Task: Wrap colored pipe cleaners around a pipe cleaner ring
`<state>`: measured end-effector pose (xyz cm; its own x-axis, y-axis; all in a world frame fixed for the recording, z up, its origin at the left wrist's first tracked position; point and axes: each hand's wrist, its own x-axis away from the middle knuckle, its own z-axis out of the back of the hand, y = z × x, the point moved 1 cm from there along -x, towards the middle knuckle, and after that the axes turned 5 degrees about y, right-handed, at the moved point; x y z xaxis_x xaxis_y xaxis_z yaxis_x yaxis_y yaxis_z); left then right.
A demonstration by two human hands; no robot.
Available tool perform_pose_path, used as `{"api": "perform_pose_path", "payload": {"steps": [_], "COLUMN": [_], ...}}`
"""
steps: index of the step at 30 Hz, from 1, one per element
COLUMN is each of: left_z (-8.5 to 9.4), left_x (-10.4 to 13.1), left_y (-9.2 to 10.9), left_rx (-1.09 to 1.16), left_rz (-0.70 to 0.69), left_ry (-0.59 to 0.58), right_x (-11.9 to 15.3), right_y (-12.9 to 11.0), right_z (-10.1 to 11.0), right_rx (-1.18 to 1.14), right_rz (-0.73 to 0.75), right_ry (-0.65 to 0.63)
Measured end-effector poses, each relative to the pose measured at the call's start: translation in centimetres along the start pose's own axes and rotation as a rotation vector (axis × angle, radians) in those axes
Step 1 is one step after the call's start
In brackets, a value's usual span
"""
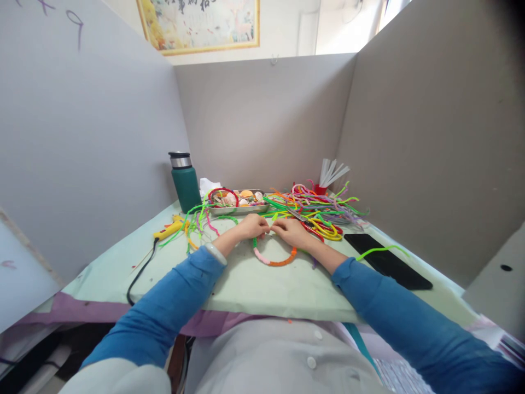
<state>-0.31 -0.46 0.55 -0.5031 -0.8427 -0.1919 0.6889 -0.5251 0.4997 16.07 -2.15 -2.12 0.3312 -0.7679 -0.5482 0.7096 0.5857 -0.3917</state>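
A ring wrapped in pipe cleaners [283, 263] lies on the pale green tablecloth, with green, pink and orange sections showing. My left hand [252, 226] pinches at its far left part, fingers pressed together. Facing it, my right hand [292, 232] is also closed in a pinch at the ring's far side. The fingertips of both hands almost meet, and they hide that stretch of the ring. A bright yellow-green bit [274, 217] shows just beyond the fingertips. Loose pipe cleaners [324, 205] are heaped behind my right hand, with scissors [298, 215] lying among them.
A metal tray [246, 209] of shells and a dark red ring [210, 192] stand at the back. Left are a green bottle [186, 186] and a corded yellow glue gun [170, 229]. Right are a black phone [389, 262] and a red cup [320, 190] of white sticks. Grey partitions [262, 120] enclose the table.
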Motion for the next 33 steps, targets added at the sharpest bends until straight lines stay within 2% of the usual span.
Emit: {"api": "perform_pose_path", "payload": {"steps": [12, 18, 33], "left_z": [-0.34, 0.04, 0.22], "left_x": [0.01, 0.12, 0.08], "left_y": [-0.17, 0.17, 0.15], "left_rx": [0.108, 0.061, -0.009], "left_rz": [0.040, 0.032, 0.047], "left_ry": [0.030, 0.020, 0.088], "right_x": [-0.07, -0.04, -0.12], "right_y": [0.22, 0.25, 0.55], "right_z": [-0.23, -0.22, -0.35], "right_rx": [0.023, 0.028, 0.025], "right_rz": [-0.018, -0.016, -0.005], "right_ry": [0.025, 0.019, 0.022]}}
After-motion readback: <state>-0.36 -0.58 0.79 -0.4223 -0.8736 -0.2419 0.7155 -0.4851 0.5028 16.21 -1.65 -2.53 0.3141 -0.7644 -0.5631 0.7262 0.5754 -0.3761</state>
